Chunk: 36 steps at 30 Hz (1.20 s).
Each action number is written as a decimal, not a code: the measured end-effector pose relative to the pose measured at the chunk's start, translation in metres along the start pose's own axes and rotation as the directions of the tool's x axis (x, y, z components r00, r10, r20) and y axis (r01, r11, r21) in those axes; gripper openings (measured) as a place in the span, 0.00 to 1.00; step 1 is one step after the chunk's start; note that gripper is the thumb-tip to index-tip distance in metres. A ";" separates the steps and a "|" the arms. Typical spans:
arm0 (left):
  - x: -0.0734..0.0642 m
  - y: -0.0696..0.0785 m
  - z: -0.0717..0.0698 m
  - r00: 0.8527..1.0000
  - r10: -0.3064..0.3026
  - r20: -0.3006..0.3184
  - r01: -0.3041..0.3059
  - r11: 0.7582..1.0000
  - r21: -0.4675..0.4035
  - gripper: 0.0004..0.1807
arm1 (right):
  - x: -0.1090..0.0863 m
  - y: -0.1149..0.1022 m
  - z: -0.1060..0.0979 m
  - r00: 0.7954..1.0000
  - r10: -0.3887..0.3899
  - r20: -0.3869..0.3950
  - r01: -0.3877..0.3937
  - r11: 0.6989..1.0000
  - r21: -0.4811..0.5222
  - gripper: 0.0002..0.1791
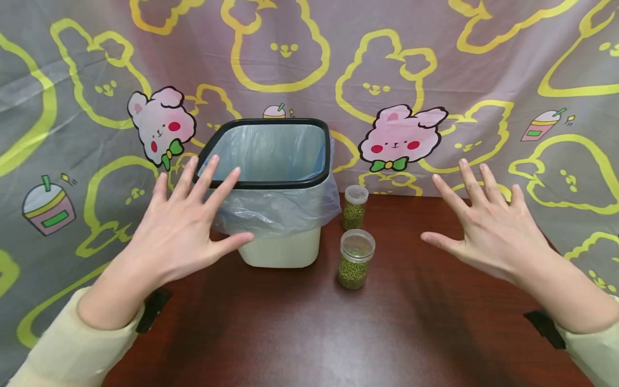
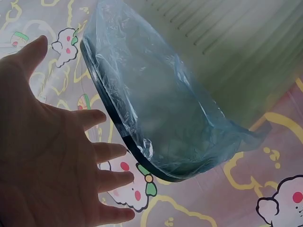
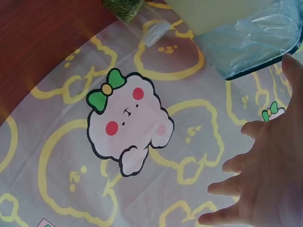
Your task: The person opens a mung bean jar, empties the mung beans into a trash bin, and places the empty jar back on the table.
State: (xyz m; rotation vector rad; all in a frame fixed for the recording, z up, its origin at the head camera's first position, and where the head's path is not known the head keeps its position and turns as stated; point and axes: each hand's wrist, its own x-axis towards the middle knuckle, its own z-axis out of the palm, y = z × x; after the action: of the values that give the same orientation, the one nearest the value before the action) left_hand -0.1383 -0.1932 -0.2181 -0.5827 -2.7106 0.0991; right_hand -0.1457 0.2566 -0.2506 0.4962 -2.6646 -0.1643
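Note:
My left hand is raised with spread fingers at the left, in front of a cream trash bin in the head view. A translucent bluish bag lines the bin and folds over its black rim. In the left wrist view the fingers lie close to the rim; whether they touch it I cannot tell. To the right, my right hand hovers with fingers spread, holding nothing. Between the hands stand two clear jars of green beans: a nearer jar and a farther jar, both upright.
The dark brown tabletop carries the bin and jars. A grey-pink curtain with cartoon rabbits hangs close behind them and along both sides.

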 end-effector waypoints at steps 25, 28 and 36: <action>0.008 0.018 0.008 0.997 0.072 -0.028 -0.072 0.997 -0.020 0.54 | 0.005 -0.019 0.015 0.996 -0.004 0.095 -0.002 0.998 0.059 0.57; 0.009 0.021 0.009 0.996 0.086 -0.036 -0.086 0.996 -0.022 0.54 | 0.005 -0.022 0.018 0.996 -0.011 0.089 0.006 0.998 0.064 0.56; 0.011 0.027 0.011 0.993 0.109 -0.035 -0.110 0.994 -0.029 0.54 | 0.004 -0.028 0.025 0.996 -0.023 0.082 0.016 0.996 0.082 0.56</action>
State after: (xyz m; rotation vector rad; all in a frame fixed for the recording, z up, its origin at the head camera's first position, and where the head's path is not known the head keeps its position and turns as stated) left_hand -0.1412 -0.1641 -0.2288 -0.7350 -2.6518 0.0758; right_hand -0.1509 0.2299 -0.2765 0.5530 -2.7572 -0.0835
